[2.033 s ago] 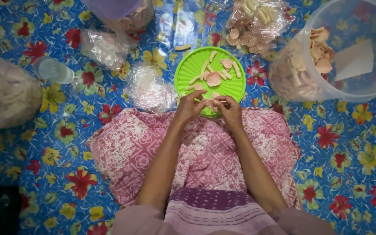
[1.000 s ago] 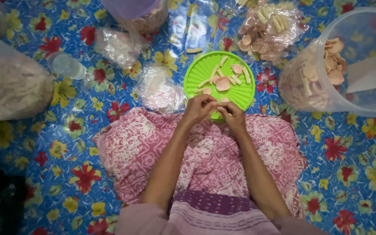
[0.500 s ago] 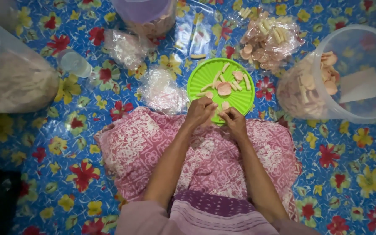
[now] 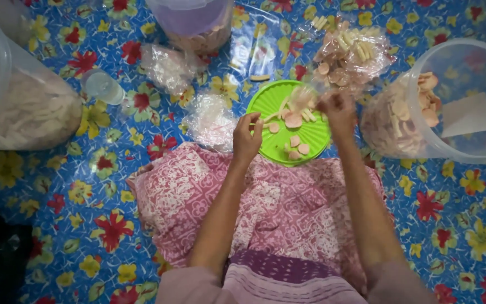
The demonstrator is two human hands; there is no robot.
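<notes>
From my seat the round lime-green ribbed plastic plate [image 4: 288, 121] sits on the floor just past the edge of the pink batik cloth [image 4: 254, 202] over my lap, carrying a few pale round cracker discs and short pale sticks [image 4: 295, 119], probably kept that close so both hands reach it without leaning. My left hand [image 4: 247, 139] hovers at the plate's near left rim, its grip pinched on what looks like a thin pale stick, though the piece is too small for me to be sure. My right hand [image 4: 338, 111] is raised over the plate's far right edge, blurred, with its grip closed around the mouth of a clear plastic bag of mixed crackers [image 4: 350, 50] that lies just beyond the plate. A crumpled clear bag [image 4: 210, 119] lies just left of the plate, another [image 4: 167, 67] further back. Around these stand the stock containers: a large clear plastic tub of round crackers [image 4: 440, 107] tipped on its side to the right, its mouth facing me, a similar tub of pale stick crackers [image 4: 23, 107] to the left, and a purple-tinted jar [image 4: 192, 22] at the far edge, all on the blue flower-print mat [image 4: 57, 191].
</notes>
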